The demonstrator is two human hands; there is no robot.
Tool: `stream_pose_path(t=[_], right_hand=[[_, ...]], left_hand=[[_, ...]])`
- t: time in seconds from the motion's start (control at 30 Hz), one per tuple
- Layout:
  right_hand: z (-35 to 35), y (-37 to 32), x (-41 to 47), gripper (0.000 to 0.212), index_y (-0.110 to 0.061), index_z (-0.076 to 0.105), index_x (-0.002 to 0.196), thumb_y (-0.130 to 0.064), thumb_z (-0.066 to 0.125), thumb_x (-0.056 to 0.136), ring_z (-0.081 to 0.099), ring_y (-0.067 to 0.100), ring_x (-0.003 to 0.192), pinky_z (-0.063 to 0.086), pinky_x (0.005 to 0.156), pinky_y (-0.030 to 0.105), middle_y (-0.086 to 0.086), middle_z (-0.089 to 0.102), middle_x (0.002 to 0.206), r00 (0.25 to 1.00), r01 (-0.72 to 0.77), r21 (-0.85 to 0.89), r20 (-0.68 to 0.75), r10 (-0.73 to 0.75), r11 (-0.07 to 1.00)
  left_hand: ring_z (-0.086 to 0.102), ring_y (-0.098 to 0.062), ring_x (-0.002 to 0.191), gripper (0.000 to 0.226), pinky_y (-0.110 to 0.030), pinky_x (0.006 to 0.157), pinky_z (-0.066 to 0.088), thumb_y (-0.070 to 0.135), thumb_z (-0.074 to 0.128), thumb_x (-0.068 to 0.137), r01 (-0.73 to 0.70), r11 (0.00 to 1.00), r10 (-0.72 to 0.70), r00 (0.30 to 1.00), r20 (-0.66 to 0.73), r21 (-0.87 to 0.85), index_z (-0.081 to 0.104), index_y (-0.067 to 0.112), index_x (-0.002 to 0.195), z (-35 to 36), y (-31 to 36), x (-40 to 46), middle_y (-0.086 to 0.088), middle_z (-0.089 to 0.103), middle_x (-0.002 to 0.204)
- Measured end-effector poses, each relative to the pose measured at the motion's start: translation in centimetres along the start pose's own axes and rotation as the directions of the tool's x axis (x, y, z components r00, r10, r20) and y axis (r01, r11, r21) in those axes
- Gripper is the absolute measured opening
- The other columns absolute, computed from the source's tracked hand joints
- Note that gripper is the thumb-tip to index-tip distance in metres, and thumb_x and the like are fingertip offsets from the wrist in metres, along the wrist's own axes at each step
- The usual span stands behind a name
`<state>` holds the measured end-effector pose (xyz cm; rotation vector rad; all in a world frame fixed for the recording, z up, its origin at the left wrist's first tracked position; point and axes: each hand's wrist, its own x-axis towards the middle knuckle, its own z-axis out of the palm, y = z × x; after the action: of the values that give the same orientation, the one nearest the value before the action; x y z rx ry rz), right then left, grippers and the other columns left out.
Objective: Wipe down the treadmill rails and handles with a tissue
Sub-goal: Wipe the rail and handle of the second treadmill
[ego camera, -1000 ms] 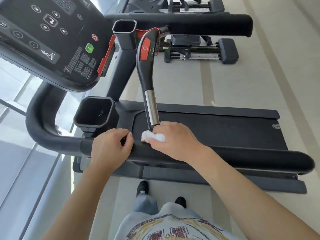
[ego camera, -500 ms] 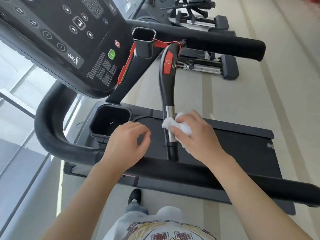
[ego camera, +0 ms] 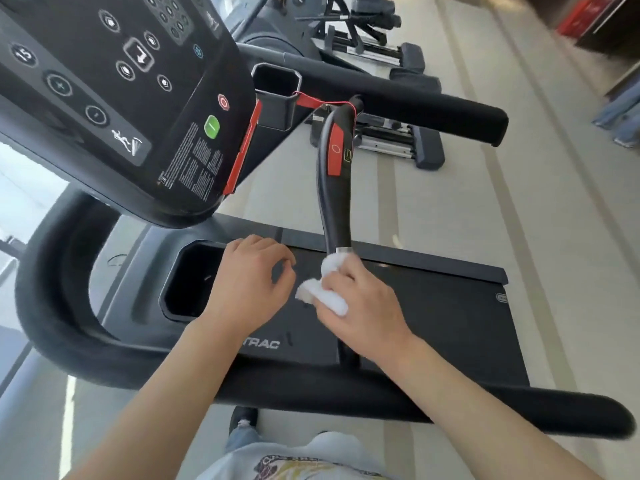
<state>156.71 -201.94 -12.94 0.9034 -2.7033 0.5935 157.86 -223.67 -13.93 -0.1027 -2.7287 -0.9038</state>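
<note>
Tissue round handle (right hand)

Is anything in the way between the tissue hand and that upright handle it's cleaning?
Nothing visible. The right hand already wraps the tissue around the upright handle at its metal section. The left hand hovers beside it, holding nothing.

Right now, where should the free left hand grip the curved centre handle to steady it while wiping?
Probably the black shaft of the centre handle, above the tissue in the right hand, below the red button. Come from its left, the left hand side.
</note>
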Motion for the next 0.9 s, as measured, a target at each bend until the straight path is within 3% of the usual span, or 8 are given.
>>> stream_pose_path(t=[0.1, 0.2, 0.33, 0.5, 0.63, 0.8, 0.9], right_hand=[[-0.1, 1.0, -3.0, 0.010, -0.019, 0.062, 0.087, -0.022, 0.071, 0.087, 0.052, 0.015, 0.067, 0.038, 0.045, 0.024, -0.002, 0.060, 0.102, 0.988, 0.144, -0.053, 0.056, -0.141, 0.988], [0.4, 2.2, -1.2, 0.011, -0.014, 0.065, 0.080, -0.020, 0.070, 0.087, 0.052, 0.015, 0.065, 0.041, 0.047, 0.025, -0.002, 0.062, 0.095, 0.973, 0.228, -0.108, -0.010, -0.231, 0.968], [0.3, 2.2, 6.1, 0.016, -0.014, 0.067, 0.085, -0.029, 0.072, 0.089, 0.052, 0.018, 0.065, 0.042, 0.047, 0.026, -0.006, 0.052, 0.101, 0.985, 0.093, -0.065, -0.138, -0.102, 0.993], [0.4, 3.2, 17.9, 0.026, -0.019, 0.066, 0.101, -0.044, 0.063, 0.097, 0.054, 0.027, 0.076, 0.037, 0.065, 0.032, -0.002, 0.049, 0.103, 0.991, -0.112, -0.039, -0.078, 0.108, 0.993], [0.7, 4.3, 24.2, 0.027, -0.020, 0.066, 0.104, -0.044, 0.057, 0.096, 0.055, 0.027, 0.090, 0.035, 0.074, 0.033, -0.006, 0.043, 0.103, 0.979, -0.205, -0.093, -0.026, 0.203, 0.974], [1.1, 4.1, 22.3, 0.026, -0.017, 0.069, 0.099, -0.041, 0.058, 0.095, 0.060, 0.030, 0.087, 0.037, 0.070, 0.032, -0.005, 0.047, 0.100, 0.978, -0.185, -0.082, -0.110, 0.175, 0.979], [0.7, 3.5, 17.7, 0.025, -0.014, 0.070, 0.099, -0.038, 0.064, 0.096, 0.055, 0.024, 0.075, 0.036, 0.064, 0.029, 0.002, 0.055, 0.101, 0.980, -0.109, -0.054, -0.175, 0.098, 0.993]], left_hand=[[0.056, -0.012, 0.078, 0.023, -0.039, 0.088, 0.045, 0.028, 0.051, 0.088, 0.039, 0.999, -0.039, 0.999, -0.014, -0.019, 0.073, 0.024, 0.083, 0.2, -0.1, 0.5, 0.019, 0.060, 0.077], [0.058, -0.014, 0.076, 0.018, -0.039, 0.088, 0.044, 0.026, 0.055, 0.086, 0.055, 0.998, -0.055, 0.998, 0.006, -0.022, 0.071, 0.026, 0.077, 0.5, -0.2, 0.8, 0.017, 0.063, 0.074], [0.056, -0.015, 0.073, 0.018, -0.038, 0.085, 0.042, 0.028, 0.053, 0.085, 0.059, 0.998, -0.059, 0.998, 0.016, -0.011, 0.067, 0.027, 0.074, 0.7, -0.4, 0.9, 0.015, 0.062, 0.070], [0.053, -0.014, 0.071, 0.021, -0.035, 0.087, 0.041, 0.027, 0.051, 0.086, 0.076, 0.997, -0.075, 0.996, 0.037, -0.004, 0.067, 0.025, 0.073, 0.7, -0.3, 1.1, 0.014, 0.061, 0.069], [0.056, -0.014, 0.075, 0.022, -0.034, 0.092, 0.040, 0.030, 0.049, 0.088, 0.072, 0.997, -0.074, 0.994, 0.077, 0.026, 0.067, 0.026, 0.075, 0.6, -0.3, 1.0, 0.014, 0.065, 0.073], [0.055, -0.016, 0.074, 0.025, -0.037, 0.091, 0.043, 0.031, 0.047, 0.088, 0.073, 0.997, -0.076, 0.993, 0.091, 0.030, 0.067, 0.025, 0.075, 0.4, -0.3, 1.0, 0.012, 0.063, 0.071], [0.056, -0.017, 0.074, 0.026, -0.039, 0.091, 0.043, 0.031, 0.047, 0.088, 0.071, 0.997, -0.073, 0.994, 0.079, 0.028, 0.069, 0.024, 0.076, 0.4, -0.3, 1.0, 0.012, 0.063, 0.071]])
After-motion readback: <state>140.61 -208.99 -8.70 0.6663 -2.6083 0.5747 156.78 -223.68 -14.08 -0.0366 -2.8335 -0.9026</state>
